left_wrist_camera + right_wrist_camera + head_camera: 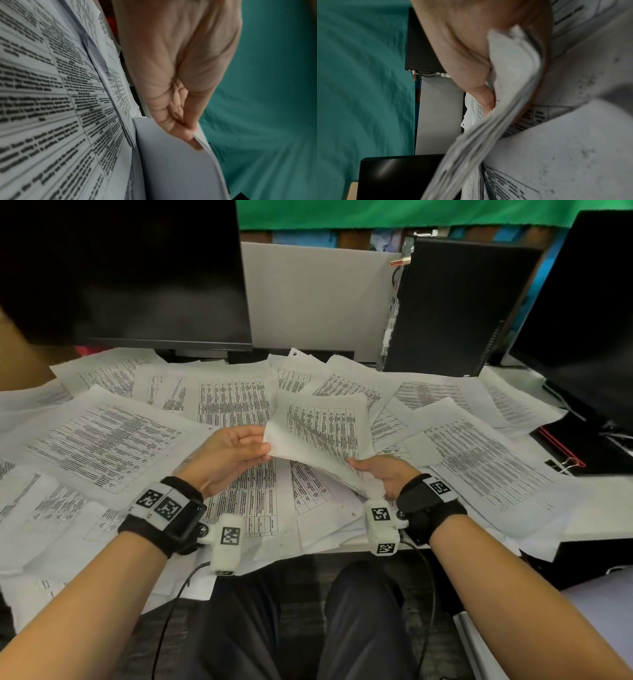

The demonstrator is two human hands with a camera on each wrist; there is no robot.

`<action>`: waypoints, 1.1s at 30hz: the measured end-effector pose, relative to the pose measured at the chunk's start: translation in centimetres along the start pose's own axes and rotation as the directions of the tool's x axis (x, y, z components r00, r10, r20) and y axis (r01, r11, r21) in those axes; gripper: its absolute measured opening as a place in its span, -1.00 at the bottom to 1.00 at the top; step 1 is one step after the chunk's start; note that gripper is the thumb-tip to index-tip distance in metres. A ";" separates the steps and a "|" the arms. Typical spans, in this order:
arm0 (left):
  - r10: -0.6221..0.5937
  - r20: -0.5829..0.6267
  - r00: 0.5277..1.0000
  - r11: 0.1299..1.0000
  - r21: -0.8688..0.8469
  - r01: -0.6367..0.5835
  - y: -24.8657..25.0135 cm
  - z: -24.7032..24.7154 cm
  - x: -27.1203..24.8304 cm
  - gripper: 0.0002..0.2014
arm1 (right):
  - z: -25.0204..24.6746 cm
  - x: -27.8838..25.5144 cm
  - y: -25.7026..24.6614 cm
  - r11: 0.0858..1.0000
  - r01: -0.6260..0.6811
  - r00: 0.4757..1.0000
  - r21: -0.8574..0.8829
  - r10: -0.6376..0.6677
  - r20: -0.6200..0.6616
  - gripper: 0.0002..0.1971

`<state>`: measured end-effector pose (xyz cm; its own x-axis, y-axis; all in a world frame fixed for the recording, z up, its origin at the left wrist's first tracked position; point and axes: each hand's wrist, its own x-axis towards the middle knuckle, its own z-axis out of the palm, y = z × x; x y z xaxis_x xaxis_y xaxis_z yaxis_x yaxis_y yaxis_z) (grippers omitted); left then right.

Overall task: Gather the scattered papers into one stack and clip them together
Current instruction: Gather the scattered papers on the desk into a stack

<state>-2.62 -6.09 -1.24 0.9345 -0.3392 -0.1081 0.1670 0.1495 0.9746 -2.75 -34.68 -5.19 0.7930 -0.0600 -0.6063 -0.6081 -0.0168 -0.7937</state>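
A thin bundle of printed sheets (320,436) is lifted off the desk, tilted up toward me. My left hand (236,450) pinches its left edge between thumb and fingers; the wrist view shows the left hand's fingertips (187,134) on the bundle's blank side (171,162). My right hand (383,474) grips the near right corner, thumb on top; in the right wrist view the sheets (510,83) fan out from that grip. Many more loose printed papers (106,440) lie scattered and overlapping over the whole desk. A binder clip (567,464) lies at the right on a dark folder.
A dark monitor (120,272) stands at the back left, a black computer case (452,306) at the back right and another dark screen (589,320) at the far right. A red-edged black folder (582,446) lies at the right. My knees are below the desk's front edge.
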 end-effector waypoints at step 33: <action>-0.019 -0.114 0.993 0.994 0.104 0.030 4.6 3.6 1.8 -0.47 | 0.1 -5.6 -2.8 0.833 0.546 0.819 0.090 -0.553 0.149 -0.47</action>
<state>-1.34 -9.34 3.75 0.9609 -0.2341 -0.1478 0.1619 0.0420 0.9859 -5.49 -34.15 0.46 0.9919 0.1092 -0.0649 -0.0700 0.0434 -0.9966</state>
